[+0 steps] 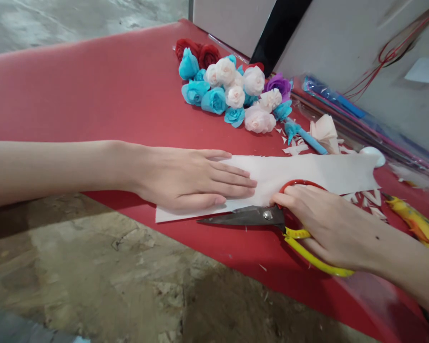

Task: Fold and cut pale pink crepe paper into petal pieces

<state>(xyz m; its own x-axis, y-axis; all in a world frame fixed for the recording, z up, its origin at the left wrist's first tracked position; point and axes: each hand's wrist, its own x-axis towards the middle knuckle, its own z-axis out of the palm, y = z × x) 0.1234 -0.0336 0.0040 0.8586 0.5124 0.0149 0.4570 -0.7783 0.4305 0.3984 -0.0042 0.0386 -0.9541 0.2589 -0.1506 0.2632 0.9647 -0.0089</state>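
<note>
A long strip of pale crepe-like paper [300, 169] lies along the front part of the red table. My left hand [189, 178] rests flat on its left half, fingers stretched toward the right. In my right hand [318, 219] is a pair of scissors [250, 216] with dark blades, one red handle and one yellow handle. The blades point left along the paper's near edge, close to my left thumb. Part of the red handle is hidden behind my right fingers.
Blue, white, red and purple paper roses [232, 90] are grouped at the back of the red table [93, 95]. Paper scraps [296, 148], a white ball [373, 155] and a yellow tool [414, 219] lie on the right. Wrapped rolls [372, 124] lie along the wall.
</note>
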